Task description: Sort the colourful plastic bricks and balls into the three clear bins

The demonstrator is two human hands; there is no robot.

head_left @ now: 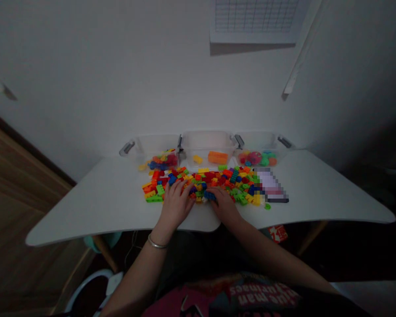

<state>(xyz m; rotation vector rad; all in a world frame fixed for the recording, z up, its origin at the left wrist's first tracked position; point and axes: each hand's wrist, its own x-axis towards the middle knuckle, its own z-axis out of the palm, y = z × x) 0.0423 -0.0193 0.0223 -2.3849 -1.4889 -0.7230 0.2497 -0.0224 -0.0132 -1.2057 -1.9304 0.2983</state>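
A wide pile of colourful plastic building bricks lies on the white table. My left hand rests at the pile's front left, palm down with its fingers apart, touching the bricks. At the front middle, my right hand is closed around a dark blue building brick, which shows between thumb and fingers. Both hands are close together. What lies under the left fingertips is hidden.
Behind the pile stand a left clear bin with mixed bricks, a middle bin with orange and yellow pieces, and a right bin with round coloured pieces. A phone lies right of the pile. The wall rises behind.
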